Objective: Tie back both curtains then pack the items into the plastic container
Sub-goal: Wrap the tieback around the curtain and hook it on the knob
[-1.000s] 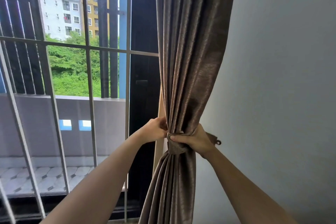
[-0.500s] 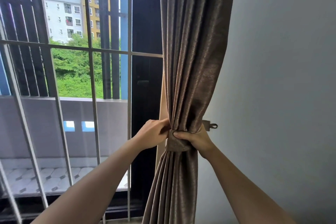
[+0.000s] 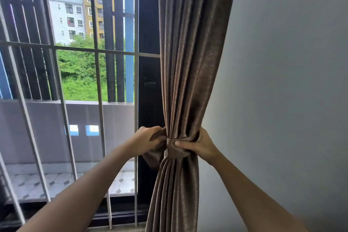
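Now the left hand [image 3: 147,140] tugs a fold of the curtain [image 3: 192,62] out toward the window [image 3: 81,73]; the right hand [image 3: 201,144] clamps the tieback [image 3: 177,153] round the gathers, so tying looks nearly finished

The gathered curtain [image 3: 190,66] hangs between the barred window [image 3: 98,84] on its left and the wall [image 3: 282,81] on its right. A tieback [image 3: 175,149] circles it, left hand [image 3: 148,140] and right hand [image 3: 200,145] flanking.

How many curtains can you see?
1. The brown curtain hangs between the window and the wall, gripped at its tie-back by the left hand and right hand. Another may be out of view.
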Demonstrator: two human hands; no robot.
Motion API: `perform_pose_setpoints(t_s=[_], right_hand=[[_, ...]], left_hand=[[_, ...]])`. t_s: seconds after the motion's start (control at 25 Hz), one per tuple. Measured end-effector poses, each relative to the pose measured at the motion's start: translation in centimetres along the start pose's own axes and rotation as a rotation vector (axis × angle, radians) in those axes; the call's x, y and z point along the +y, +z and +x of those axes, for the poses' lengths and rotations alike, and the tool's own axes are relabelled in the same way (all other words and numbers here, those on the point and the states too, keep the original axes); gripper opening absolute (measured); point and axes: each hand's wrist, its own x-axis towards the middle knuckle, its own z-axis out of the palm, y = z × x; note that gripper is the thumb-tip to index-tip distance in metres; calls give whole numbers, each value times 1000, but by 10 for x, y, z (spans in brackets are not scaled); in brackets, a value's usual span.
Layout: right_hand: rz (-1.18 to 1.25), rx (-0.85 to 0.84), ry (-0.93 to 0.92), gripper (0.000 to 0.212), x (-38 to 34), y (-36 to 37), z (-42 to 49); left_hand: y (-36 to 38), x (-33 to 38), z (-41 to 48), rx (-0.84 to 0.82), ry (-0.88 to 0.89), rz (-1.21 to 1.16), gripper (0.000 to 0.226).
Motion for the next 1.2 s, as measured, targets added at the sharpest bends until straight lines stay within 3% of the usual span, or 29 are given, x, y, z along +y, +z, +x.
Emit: perform_pose_setpoints(t_s=[0.16, 0.24, 0.36, 0.48, 0.64, 0.8, 1.0, 1.08, 1.2], right_hand=[[3, -22, -18, 76, 1, -11, -5], [-40, 98, -140, 65, 3, -15, -12], [-520, 225, -403, 27, 4, -18, -16], [-898, 122, -511, 24, -5, -26, -8], [-1155, 57, -627, 27, -17, -30, 1], [-1159, 127, -602, 15, -36, -24, 10], [-1001, 229, -466, 21, -28, -12, -4], [-763, 197, -300, 12, -22, -18, -6], [-436, 185, -121, 29, -5, -25, -13]], left_hand=[[-9, -3, -8, 103, 47, 14, 32], [-5, -1, -13, 105, -22, -39, 31], [13, -1, -23, 113, -141, -120, 19], [13, -4, -24, 256, -77, -130, 16], [5, -7, -22, 195, -2, 59, 27], [2, -13, -20, 245, -12, 82, 29], [1, -21, -19, 195, -9, 81, 26], [3, -23, -24, 178, -20, 80, 26], [-4, -25, -34, 187, -37, 71, 25]])
